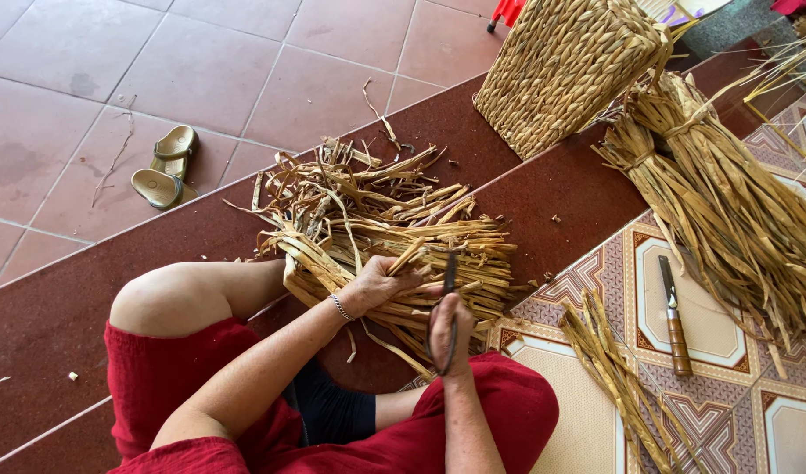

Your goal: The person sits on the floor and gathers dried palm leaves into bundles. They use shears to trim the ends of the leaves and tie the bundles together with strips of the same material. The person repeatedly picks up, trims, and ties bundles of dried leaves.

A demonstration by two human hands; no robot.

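Floor: I see reddish tiles (201,70) | dark red step (52,316) | patterned tiles (737,412) right of my hands | daylight

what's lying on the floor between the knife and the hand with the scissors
In the head view, a small loose bunch of dried strips lies on the patterned floor between the knife and the right hand, which grips the scissors.
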